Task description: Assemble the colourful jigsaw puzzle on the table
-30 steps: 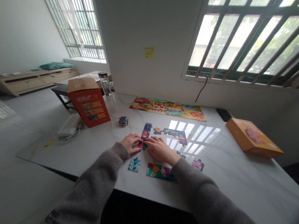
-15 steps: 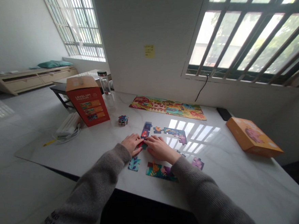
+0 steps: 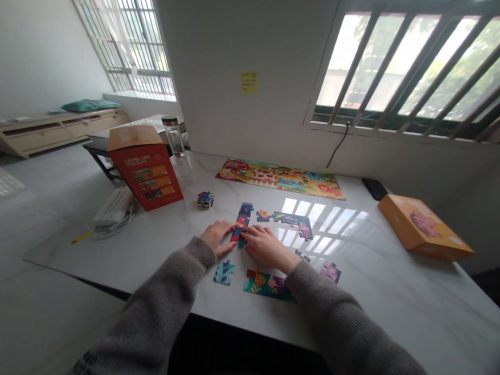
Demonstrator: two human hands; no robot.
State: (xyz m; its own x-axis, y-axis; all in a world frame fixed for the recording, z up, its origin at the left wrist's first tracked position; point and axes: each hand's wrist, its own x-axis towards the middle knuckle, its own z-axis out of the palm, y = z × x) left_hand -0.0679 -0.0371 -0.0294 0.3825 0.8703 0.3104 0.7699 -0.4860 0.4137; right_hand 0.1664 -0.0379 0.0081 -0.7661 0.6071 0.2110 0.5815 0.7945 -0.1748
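A short column of joined puzzle pieces [image 3: 243,214], dark blue and red with a teal lower end, lies flat on the table between my hands. My left hand [image 3: 217,236] rests at its left edge, thumb and forefinger apart. From the other side my right hand [image 3: 268,249] bends its fingers onto the column's lower puzzle piece; the fingertips partly cover it. Just below my left hand is a loose teal puzzle piece with leaves [image 3: 224,272]. A joined bottom strip [image 3: 264,284] lies partly under my right sleeve. Beyond my right hand sits an L-shaped joined section [image 3: 293,219].
An orange fish-like piece [image 3: 264,215] and a purple piece [image 3: 330,271] lie apart. Behind are a puzzle stack [image 3: 205,200] and a finished farm-and-animal puzzle [image 3: 280,179]. A red box [image 3: 148,174], glass bottle [image 3: 176,139], power strip [image 3: 114,209], orange box [image 3: 422,227] and black phone-like object [image 3: 374,189] stand around.
My left fingers have spread and drawn slightly left, uncovering more of the red pieces. The right hand stays at the column's lower end, almost unmoved.
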